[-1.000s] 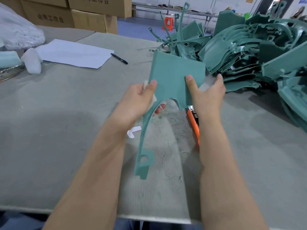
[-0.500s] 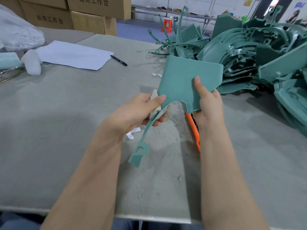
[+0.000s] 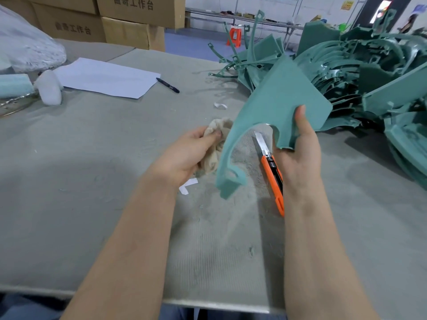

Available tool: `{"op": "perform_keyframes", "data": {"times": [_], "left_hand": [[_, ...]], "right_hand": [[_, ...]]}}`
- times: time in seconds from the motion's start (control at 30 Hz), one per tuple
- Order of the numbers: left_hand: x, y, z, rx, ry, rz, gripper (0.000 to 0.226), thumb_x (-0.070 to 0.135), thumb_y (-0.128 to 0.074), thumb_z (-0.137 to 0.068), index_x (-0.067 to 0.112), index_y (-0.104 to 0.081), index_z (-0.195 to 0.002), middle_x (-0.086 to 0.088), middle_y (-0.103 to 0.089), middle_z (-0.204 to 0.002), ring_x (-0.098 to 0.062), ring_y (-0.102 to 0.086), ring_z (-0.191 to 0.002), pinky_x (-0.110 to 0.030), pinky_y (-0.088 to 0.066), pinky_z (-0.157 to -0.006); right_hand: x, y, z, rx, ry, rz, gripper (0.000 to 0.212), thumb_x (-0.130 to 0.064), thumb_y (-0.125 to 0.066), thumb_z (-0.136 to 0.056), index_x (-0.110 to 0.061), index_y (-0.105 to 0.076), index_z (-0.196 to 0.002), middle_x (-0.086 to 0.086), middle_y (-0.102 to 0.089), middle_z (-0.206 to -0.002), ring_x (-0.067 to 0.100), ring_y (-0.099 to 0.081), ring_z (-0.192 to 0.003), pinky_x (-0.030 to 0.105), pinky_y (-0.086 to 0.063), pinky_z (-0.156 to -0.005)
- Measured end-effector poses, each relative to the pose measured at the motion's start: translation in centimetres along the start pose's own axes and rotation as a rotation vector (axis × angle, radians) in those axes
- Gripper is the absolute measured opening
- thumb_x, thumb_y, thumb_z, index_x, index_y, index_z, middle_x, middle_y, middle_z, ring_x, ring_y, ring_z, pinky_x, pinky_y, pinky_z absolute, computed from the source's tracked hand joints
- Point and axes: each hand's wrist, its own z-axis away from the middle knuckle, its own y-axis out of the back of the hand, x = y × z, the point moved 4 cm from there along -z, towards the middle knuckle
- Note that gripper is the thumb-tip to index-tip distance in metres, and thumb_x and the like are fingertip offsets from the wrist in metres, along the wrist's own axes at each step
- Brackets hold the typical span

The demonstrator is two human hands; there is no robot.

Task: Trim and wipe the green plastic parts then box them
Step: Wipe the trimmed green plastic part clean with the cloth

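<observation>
Two grips: right hand (image 3: 300,158) pinches green part (image 3: 277,100), left hand (image 3: 184,155) bunches rag (image 3: 218,128); knife (image 3: 270,176) lies beneath, heap (image 3: 369,65) at two o'clock.

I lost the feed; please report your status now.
Left hand grips cloth. Right hand holds green part. Knife lies on table under part, blade out.

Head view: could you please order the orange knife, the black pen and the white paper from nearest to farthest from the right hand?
Measured from the right hand, which holds the green part:
1. The orange knife, lying just left of the hand.
2. The black pen, well to the left and farther back.
3. The white paper, left of the pen.
</observation>
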Motion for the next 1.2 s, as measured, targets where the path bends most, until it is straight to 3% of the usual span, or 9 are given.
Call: {"op": "perform_keyframes", "data": {"times": [0.13,0.3,0.37,0.53,0.63,0.7,0.83,1.0,1.2], "left_hand": [[-0.3,0.2,-0.4,0.013,0.097,0.147,0.031,0.034,-0.046,-0.099,0.009,-0.064,-0.108,-0.016,-0.063,-0.110,-0.026,-0.059,-0.097,-0.044,-0.046,-0.099],[-0.3,0.3,0.1,-0.210,0.193,0.400,0.071,0.061,-0.031,-0.092,0.007,-0.074,-0.104,-0.017,-0.067,-0.113,-0.027,-0.066,-0.098,-0.034,-0.055,-0.078],[0.0,0.0,0.2,-0.202,0.144,0.298,0.054,0.049,-0.047,-0.087,0.005,-0.071,-0.108,-0.019,-0.066,-0.113,-0.026,-0.063,-0.096,-0.032,-0.052,-0.073],[0.2,-0.4,0.3,-0.048,0.047,0.175,0.016,0.010,-0.056,-0.091,0.006,-0.060,-0.075,0.001,-0.057,-0.052,-0.005,-0.051,-0.040,-0.012,-0.040,-0.039],[-0.1,-0.3,-0.1,0.113,0.018,0.172,0.031,0.023,-0.054,-0.097,0.014,-0.058,-0.067,0.004,-0.054,-0.045,-0.006,-0.049,-0.036,-0.013,-0.039,-0.039],[-0.1,0.0,-0.4,0.220,-0.054,-0.028,0.037,0.034,-0.053,-0.097,0.017,-0.055,-0.064,0.006,-0.054,-0.047,-0.008,-0.049,-0.041,-0.018,-0.040,-0.047],[0.9,0.0,-0.2,0.409,-0.280,-0.451,0.054,0.047,-0.050,-0.095,0.021,-0.034,-0.050,0.012,-0.036,-0.033,-0.002,-0.033,-0.032,-0.017,-0.027,-0.039],[1.4,-0.4,0.3,0.292,-0.267,-0.328,0.049,0.047,-0.049,-0.095,0.020,-0.043,-0.055,0.010,-0.046,-0.036,-0.004,-0.039,-0.031,-0.014,-0.031,-0.036],[1.7,0.5,1.2,0.056,-0.204,-0.030,0.036,0.026,-0.049,-0.099,0.016,-0.063,-0.067,0.010,-0.052,-0.043,-0.001,-0.044,-0.035,-0.011,-0.034,-0.037]], "right_hand": [[0.1,0.4,-0.5,0.075,0.076,0.143,0.021,-0.012,-0.066,-0.091,-0.010,-0.059,-0.111,0.001,-0.075,-0.093,0.020,-0.073,-0.087,0.036,-0.060,-0.070],[-0.6,0.8,-0.9,0.091,0.212,0.220,0.007,-0.013,-0.064,-0.093,-0.017,-0.060,-0.097,-0.008,-0.076,-0.084,0.013,-0.073,-0.087,0.037,-0.059,-0.080],[-0.5,0.7,-0.9,0.069,0.219,0.236,0.007,-0.013,-0.064,-0.093,-0.017,-0.061,-0.098,-0.009,-0.076,-0.084,0.013,-0.073,-0.087,0.036,-0.059,-0.080],[0.1,0.4,-0.7,0.130,0.132,0.131,0.020,-0.020,-0.065,-0.093,-0.012,-0.062,-0.111,0.002,-0.074,-0.104,0.021,-0.071,-0.097,0.042,-0.058,-0.084],[0.6,0.5,-0.7,0.250,0.106,0.312,0.049,-0.038,-0.064,-0.091,-0.012,-0.050,-0.129,0.007,-0.058,-0.135,0.020,-0.061,-0.115,0.038,-0.053,-0.095],[-0.1,0.3,0.1,0.344,0.320,0.711,0.077,-0.046,-0.066,-0.088,-0.017,-0.027,-0.148,0.004,-0.032,-0.152,0.018,-0.038,-0.137,0.040,-0.035,-0.113],[0.1,-2.3,1.6,0.128,0.751,1.027,0.091,-0.043,-0.063,-0.090,-0.010,-0.007,-0.154,0.006,-0.008,-0.161,0.017,-0.004,-0.149,0.040,-0.007,-0.122],[-0.8,-1.0,0.5,0.237,0.645,1.141,0.093,-0.052,-0.062,-0.088,-0.013,-0.010,-0.155,0.008,-0.009,-0.162,0.022,-0.002,-0.150,0.044,-0.004,-0.121],[-2.2,-1.2,1.0,0.302,0.824,1.210,0.099,-0.052,-0.069,-0.081,-0.009,-0.017,-0.153,0.016,-0.005,-0.161,0.029,-0.004,-0.149,0.036,0.000,-0.113]]}}
